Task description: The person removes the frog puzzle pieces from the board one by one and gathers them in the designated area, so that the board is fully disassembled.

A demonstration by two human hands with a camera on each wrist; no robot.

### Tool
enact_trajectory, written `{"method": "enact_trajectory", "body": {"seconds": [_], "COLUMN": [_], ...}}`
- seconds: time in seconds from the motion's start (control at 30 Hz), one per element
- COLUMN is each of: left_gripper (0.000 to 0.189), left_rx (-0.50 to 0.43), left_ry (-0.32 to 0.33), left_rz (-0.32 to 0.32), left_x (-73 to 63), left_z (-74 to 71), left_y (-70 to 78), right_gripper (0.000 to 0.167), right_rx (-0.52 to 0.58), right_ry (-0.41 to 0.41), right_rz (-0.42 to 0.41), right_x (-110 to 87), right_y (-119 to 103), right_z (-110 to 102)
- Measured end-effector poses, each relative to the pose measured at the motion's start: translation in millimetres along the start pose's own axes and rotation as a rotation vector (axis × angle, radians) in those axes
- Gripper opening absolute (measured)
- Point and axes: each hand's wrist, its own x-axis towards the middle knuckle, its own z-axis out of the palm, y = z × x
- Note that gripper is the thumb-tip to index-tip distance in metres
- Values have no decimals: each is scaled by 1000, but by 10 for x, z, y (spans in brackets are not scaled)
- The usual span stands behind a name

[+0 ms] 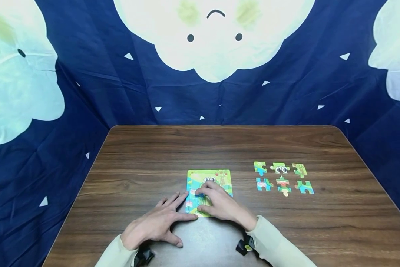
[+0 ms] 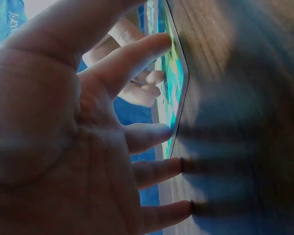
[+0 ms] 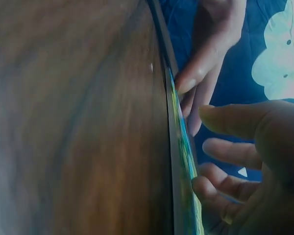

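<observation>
Puzzle board (image 1: 223,178) lies flat on the surface (image 1: 153,155), in from its far and side edges. Right hand (image 1: 221,203) is over it: fingers bent, thumb apart, no pinch visible; can't tell what's under the fingertips. Left hand (image 1: 158,219) is spread, index and thumb at the board's left and near edges, probably to stop sliding. Puzzle pieces (image 1: 282,182) sit in two rows off right, spaced apart, likely for easy pickup; gap between gives crossing room.
</observation>
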Motion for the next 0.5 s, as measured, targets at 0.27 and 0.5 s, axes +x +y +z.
{"method": "enact_trajectory", "body": {"seconds": [0.27,0.5], "left_gripper": [80,83], "left_rx": [71,62], "left_ry": [35,28], "left_rz": [25,28], "left_x": [-10,-11], "left_z": [16,17], "left_y": [3,-1], "right_gripper": [57,64], "right_rx": [-112,-164], "right_ry": [0,30], "right_rz": [46,67], "right_x": [49,58], "right_y": [-81,-98], "right_z": [109,184]}}
